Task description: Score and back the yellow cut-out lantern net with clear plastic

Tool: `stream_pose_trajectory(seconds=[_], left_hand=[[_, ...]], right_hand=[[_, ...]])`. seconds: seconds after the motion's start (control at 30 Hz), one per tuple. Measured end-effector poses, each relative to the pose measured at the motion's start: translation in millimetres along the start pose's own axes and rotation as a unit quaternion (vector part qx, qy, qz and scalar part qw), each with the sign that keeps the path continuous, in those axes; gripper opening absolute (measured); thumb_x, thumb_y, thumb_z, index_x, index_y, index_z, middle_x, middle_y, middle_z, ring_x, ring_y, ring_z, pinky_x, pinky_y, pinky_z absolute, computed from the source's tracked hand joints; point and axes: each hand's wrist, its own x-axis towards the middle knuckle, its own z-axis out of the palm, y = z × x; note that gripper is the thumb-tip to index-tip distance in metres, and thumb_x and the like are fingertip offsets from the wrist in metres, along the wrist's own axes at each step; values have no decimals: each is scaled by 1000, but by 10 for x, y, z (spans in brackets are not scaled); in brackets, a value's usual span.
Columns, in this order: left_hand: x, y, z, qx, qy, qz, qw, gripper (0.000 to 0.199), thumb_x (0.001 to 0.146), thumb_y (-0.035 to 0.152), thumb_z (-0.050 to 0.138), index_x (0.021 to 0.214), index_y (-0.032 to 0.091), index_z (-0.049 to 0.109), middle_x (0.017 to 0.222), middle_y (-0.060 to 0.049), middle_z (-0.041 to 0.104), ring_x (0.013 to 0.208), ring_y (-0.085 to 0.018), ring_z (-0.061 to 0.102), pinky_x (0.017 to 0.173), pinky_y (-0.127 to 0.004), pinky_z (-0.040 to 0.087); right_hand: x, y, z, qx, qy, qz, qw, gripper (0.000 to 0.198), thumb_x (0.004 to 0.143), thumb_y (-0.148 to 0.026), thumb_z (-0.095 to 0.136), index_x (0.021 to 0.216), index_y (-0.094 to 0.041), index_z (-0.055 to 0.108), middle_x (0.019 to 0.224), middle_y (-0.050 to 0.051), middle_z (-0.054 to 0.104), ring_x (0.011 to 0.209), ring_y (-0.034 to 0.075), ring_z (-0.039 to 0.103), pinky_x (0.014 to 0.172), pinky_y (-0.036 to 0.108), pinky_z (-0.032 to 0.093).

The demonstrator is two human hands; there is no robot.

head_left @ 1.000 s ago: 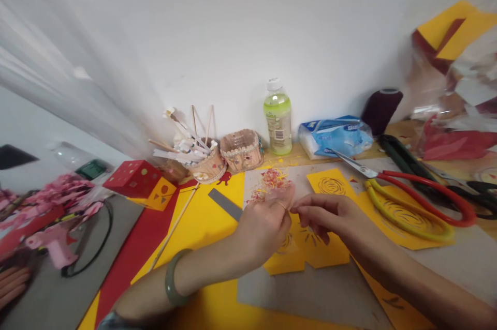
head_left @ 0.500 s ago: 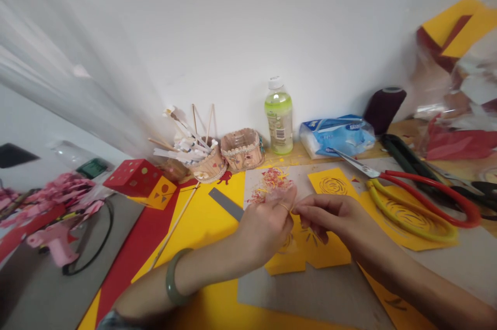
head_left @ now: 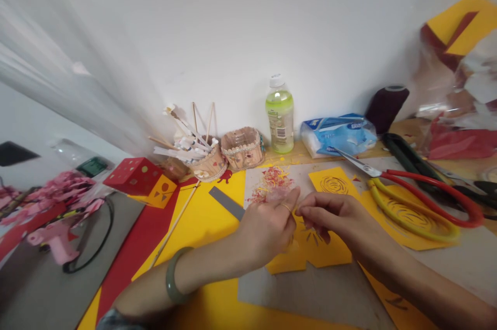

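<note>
Over a yellow paper sheet with cut-out patterns [head_left: 330,250], my two hands are close together. My left hand [head_left: 267,229] has its index finger stretched forward and the other fingers curled under; a ring and a green bangle [head_left: 176,275] are on this arm. My right hand [head_left: 330,213] has thumb and index finger pinched together near the left fingertips. Whatever is between the fingers of either hand is hidden or too small to make out. Red and yellow paper scraps [head_left: 275,179] lie just beyond my left hand.
Scissors with red and yellow handles [head_left: 435,185] lie at right, on another cut yellow paper [head_left: 407,216]. Behind stand a bottle [head_left: 279,115], a tissue pack [head_left: 337,136] and a decorated basket [head_left: 244,150]. At left are a ruler [head_left: 226,203], a red-yellow box [head_left: 135,180] and a pink glue gun [head_left: 54,242].
The view has shifted very slightly. My right fingertips have moved a little away to the right from my left hand, whose index finger stays stretched forward.
</note>
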Motion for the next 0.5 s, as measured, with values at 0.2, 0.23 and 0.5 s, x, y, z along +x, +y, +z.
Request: stream_pose_trajectory(seconds=[0.2, 0.23, 0.5], left_hand=[[56, 86, -128, -248, -67, -84, 963, 43, 76, 6, 42, 111, 20, 64, 82, -1, 68, 74, -13, 62, 71, -25, 50], [60, 87, -131, -288, -78, -98, 949, 43, 76, 6, 42, 110, 20, 64, 81, 0, 68, 74, -13, 62, 70, -24, 49], [76, 91, -123, -482, -112, -169, 852, 39, 76, 9, 44, 105, 21, 67, 87, -1, 66, 82, -13, 61, 68, -21, 47]], right_hand=[[8, -26, -25, -11, 12, 1, 1000, 17, 63, -34, 57, 62, -17, 61, 57, -2, 53, 49, 8, 41, 47, 22, 33], [9, -27, -31, -16, 11, -2, 1000, 17, 63, -33, 56, 62, -17, 61, 57, -1, 53, 49, 8, 41, 47, 22, 33], [23, 1, -50, -62, 8, -47, 997, 16, 68, -31, 52, 60, -18, 59, 59, -1, 55, 58, 12, 46, 56, 25, 34]])
